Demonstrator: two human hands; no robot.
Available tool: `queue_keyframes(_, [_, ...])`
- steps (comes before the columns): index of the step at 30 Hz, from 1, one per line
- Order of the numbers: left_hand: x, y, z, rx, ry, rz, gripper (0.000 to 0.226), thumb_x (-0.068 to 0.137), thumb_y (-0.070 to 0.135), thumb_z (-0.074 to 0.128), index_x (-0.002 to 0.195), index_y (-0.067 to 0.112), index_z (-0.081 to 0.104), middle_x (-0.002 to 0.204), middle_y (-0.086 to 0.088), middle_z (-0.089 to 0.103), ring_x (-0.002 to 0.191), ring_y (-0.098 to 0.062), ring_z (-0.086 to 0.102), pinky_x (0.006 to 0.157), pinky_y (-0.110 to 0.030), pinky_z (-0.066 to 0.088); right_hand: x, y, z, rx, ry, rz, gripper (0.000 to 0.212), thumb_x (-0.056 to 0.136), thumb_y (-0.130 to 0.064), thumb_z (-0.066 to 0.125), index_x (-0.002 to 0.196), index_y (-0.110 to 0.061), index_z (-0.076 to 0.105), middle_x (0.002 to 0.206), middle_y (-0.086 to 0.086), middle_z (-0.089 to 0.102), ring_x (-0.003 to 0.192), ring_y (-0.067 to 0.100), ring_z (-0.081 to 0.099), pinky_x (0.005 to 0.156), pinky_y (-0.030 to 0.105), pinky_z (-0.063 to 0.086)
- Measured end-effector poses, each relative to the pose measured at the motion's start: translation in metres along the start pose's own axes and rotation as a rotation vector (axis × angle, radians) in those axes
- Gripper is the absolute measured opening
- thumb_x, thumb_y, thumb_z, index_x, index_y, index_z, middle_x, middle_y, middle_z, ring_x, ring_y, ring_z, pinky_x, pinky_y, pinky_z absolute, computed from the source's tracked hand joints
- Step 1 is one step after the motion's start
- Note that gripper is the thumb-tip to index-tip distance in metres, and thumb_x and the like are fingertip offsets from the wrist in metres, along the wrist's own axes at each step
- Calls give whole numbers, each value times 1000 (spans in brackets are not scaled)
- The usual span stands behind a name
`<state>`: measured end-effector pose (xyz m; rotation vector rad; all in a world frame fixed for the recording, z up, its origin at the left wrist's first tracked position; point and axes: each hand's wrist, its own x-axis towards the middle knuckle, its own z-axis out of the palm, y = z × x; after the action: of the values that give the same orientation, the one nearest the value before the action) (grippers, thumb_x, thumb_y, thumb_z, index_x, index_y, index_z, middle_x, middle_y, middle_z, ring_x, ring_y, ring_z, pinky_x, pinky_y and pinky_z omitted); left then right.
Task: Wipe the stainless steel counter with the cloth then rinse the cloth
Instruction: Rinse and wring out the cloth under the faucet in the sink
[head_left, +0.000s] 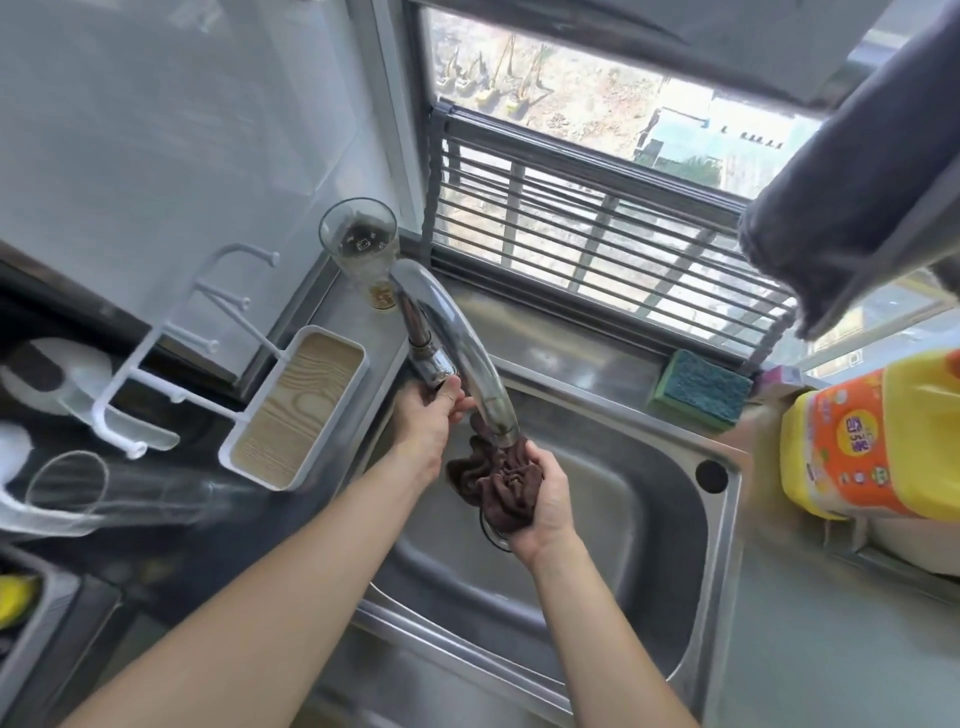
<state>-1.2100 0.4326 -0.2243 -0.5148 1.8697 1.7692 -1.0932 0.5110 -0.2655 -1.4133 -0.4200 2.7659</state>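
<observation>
Cloth held under the faucet spout, over the sink.

The right hand (545, 499) grips the bunched cloth (498, 480) just below the faucet (467, 343) spout, above the sink (623, 499) basin; the drain lies beneath the grip. Left of the grip, the left hand (428, 415) grasps the faucet handle. Farther left stands a tray (296, 410), behind it a glass (361, 244). A sponge (698, 389) rests on the sink rim behind and right of the grip, with a jug (872, 441) farther right.

Daylit barred window (597, 171), white wall (182, 130)
</observation>
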Motion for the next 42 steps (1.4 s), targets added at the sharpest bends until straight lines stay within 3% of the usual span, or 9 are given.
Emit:
queue_keyframes(5, [13,-11,1,229,70,87,16,96,11,63,111,13,62,83,9,63,48,17,57,47,-1,41,6,7,-3,8,26,6,61,95,-35,50,142,3,52,134,23,57,97,31,64,80,37,54])
queue_keyframes(11, [24,-2,-19,291,-107,-69,21,88,30,73,107,28,64,104,-7,75,81,-21,71,70,-33,51,-6,14,-2,27,12,10,60,94,-36,52,142,1,55,146,23,52,107,32,61,88,39,50])
queue_keyframes(18, [-22,-53,-31,321,-195,-306,48,99,53,44,107,12,67,119,-13,70,105,-27,65,102,-40,49,-42,10,5,43,-86,-14,47,100,-40,46,108,-4,75,106,16,74,92,28,70,72,34,61])
queue_keyframes(22, [-57,-76,-34,20,-299,-618,71,96,72,28,110,17,72,99,-15,74,93,-32,66,95,-50,51,-51,8,3,41,-48,-17,43,97,-40,52,103,-5,76,96,15,73,74,25,71,64,32,62])
queue_keyframes(26, [-68,-94,-26,-155,-410,-721,83,91,80,21,128,22,68,127,-15,70,114,-39,64,99,-56,49,-58,8,1,34,45,8,33,93,-37,57,97,-8,73,83,11,70,59,23,68,55,30,59])
queue_keyframes(29, [-75,-96,-20,-206,-491,-718,78,93,75,23,125,22,71,132,-11,68,128,-38,57,112,-59,36,-59,15,0,7,146,-25,30,88,-34,64,99,-9,74,89,12,72,70,26,69,69,34,60])
queue_keyframes(32, [-81,-88,-19,-176,-477,-642,50,98,51,43,109,15,75,107,-10,77,99,-31,67,88,-42,49,-59,16,4,-84,214,-200,34,82,-21,76,111,-4,73,97,18,72,80,31,67,82,42,56])
queue_keyframes(35, [-82,-86,-25,-151,-487,-607,31,96,31,55,112,8,68,85,-8,75,79,-27,66,74,-39,55,-59,12,1,-277,257,-354,4,90,-9,71,92,-7,74,78,13,74,70,28,68,68,36,59])
queue_keyframes(42, [-71,-92,-32,-141,-429,-572,45,89,41,60,120,10,68,104,-11,72,90,-27,68,77,-37,54,-55,0,6,-292,246,-398,10,96,-12,61,96,-7,70,88,16,74,83,33,70,83,47,58])
